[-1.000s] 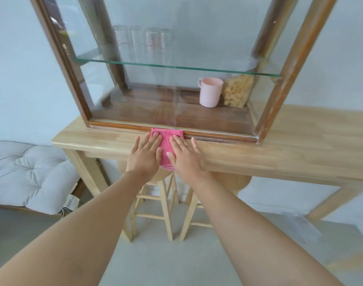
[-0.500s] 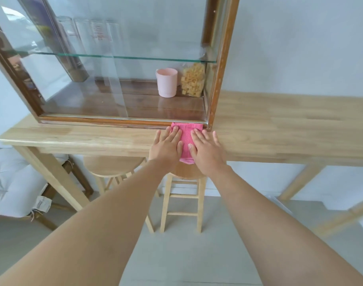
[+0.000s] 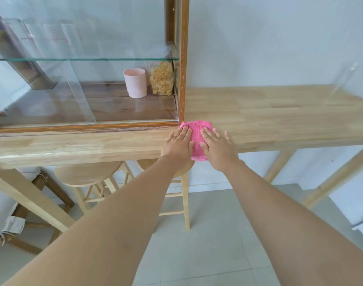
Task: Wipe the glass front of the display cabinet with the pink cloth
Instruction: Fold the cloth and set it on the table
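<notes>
The pink cloth (image 3: 196,137) lies flat on the wooden table (image 3: 279,120), just right of the display cabinet's lower right corner, its near end hanging over the table's front edge. My left hand (image 3: 177,146) and my right hand (image 3: 216,148) both press flat on it, fingers spread, one on each side. The display cabinet (image 3: 183,58) has a brown wooden frame and a glass front (image 3: 83,69); neither hand touches the glass.
Inside the cabinet stand a pink cup (image 3: 135,82) and a bag of pasta (image 3: 161,80) under a glass shelf (image 3: 83,59) bearing tall glasses. Two wooden stools (image 3: 88,175) sit under the table. A white cushion (image 3: 1,205) is at lower left.
Both hands have slid the pink cloth to the right along the table's front, from below the middle of the cabinet to past its right corner post. My view shifted right with them.
</notes>
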